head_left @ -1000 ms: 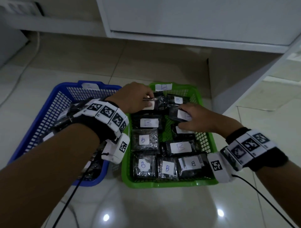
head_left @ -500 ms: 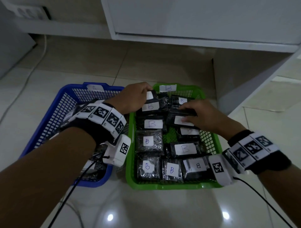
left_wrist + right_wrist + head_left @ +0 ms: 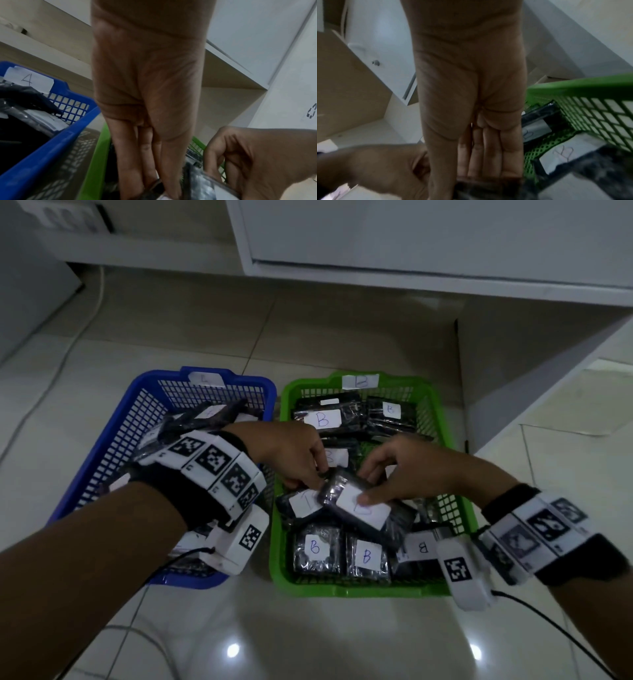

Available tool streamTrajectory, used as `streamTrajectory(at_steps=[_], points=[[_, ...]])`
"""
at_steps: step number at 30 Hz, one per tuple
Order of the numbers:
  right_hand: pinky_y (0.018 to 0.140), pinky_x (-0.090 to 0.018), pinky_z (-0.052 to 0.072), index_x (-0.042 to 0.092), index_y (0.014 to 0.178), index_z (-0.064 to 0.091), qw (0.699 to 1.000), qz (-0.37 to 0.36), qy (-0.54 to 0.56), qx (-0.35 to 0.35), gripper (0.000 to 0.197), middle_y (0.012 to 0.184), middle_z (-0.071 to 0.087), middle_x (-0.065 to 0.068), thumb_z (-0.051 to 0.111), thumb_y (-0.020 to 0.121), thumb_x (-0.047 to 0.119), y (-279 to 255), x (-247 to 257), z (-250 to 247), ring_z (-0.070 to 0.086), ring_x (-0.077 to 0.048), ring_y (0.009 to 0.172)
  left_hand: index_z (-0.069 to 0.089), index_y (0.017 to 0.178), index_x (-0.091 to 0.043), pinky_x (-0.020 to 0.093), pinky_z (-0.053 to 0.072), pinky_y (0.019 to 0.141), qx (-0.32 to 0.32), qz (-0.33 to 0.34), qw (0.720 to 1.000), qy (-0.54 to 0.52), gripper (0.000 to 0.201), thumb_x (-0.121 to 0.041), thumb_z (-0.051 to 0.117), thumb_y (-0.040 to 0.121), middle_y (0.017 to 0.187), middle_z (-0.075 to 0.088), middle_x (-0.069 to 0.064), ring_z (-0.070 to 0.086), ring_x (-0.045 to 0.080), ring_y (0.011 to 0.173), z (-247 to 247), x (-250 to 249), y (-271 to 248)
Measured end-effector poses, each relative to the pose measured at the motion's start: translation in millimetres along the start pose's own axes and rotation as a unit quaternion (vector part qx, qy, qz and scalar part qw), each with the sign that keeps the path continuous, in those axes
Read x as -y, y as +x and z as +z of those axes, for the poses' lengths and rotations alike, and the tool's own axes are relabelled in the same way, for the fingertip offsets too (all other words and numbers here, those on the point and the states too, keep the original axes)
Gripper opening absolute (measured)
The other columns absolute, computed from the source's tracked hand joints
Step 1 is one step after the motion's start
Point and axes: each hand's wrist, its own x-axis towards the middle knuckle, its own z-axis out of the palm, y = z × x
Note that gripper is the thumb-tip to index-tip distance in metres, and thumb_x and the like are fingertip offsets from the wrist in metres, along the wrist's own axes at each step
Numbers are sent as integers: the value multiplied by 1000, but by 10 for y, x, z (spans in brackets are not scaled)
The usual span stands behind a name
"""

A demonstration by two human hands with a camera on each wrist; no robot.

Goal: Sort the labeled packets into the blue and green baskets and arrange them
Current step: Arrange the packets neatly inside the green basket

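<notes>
Gripping tilted black plastic-wrapped packet with white label point(image 3: 363, 505) in both hands, left hand point(image 3: 291, 457) and right hand point(image 3: 404, 470) fingers pinching opposite ends above green plastic mesh basket point(image 3: 455, 501); slick wrap risking slipping, packet landing crooked across neighbouring packets.

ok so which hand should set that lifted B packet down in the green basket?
Right, probably. The right hand holds the packet across its label, thumb on top, over the bare mesh of the green basket. The left hand only pinches the packet's far corner and reaches across from the blue basket side.

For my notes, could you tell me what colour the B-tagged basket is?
Green basket, clearest in the head view.
</notes>
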Motion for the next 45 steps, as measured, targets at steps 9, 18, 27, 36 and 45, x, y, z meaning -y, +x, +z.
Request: streamTrajectory(at_steps=[9,18,27,36,45], points=[[62,-8,48,22,88,78,999,-30,-29,-26,24,78,73,15,83,71,39,62,30,166,66,7,70,76,109,-21,28,57,81,-123,56,987,82,18,-19,67,93,89,75,-10,71,7,82,-155,-35,61],[69,-25,44,10,115,63,960,13,-219,-171,47,93,59,0,83,73,17,480,-351,-337,58,-17,85,37,146,-9,49,45,101,-212,-10,946,245,57,-31,58,98,141,43,15,45,35,126,-65,116,528],[70,-27,42,5,103,63,963,47,-220,-147,32,91,56,-2,79,76,8,486,-477,-371,60,-25,92,58,122,-18,43,51,86,-260,24,949,177,39,-43,65,92,115,59,7,57,26,103,-158,174,478],[83,-22,36,12,125,64,962,50,-212,-163,39,124,63,-9,69,86,7,439,-371,-531,58,-22,108,57,131,-9,27,38,78,-323,34,946,-5,31,-23,45,106,121,64,15,57,28,103,-404,213,322],[86,-35,51,6,116,69,954,1,-281,-109,39,110,67,-15,60,83,-12,527,-333,-384,63,-28,100,57,132,-13,23,35,73,-302,70,951,2,30,-21,46,105,112,64,8,54,17,88,-283,149,217]])
